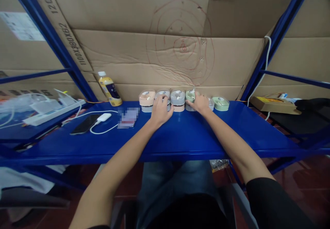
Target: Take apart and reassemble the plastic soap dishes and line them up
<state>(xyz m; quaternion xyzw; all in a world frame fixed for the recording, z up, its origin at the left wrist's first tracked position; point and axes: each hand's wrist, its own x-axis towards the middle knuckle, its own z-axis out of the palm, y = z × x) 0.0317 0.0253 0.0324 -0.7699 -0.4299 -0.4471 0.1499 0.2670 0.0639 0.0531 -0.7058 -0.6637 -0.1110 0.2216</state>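
And here's the left hand [161,112], fingers curled over a grey stack [163,93]; the right hand [201,102] reaches onto the green-topped stack [190,95]. How firmly either grips, can't tell! Between them, a grey-over-peach stack [177,100] on the blue worktop [185,136]. Far right, a green box [221,104], contents too small to tell.

The left hand [160,111] and right hand [201,102] partly hide containers [190,95], and pixelation obscures a purplish item [129,117].
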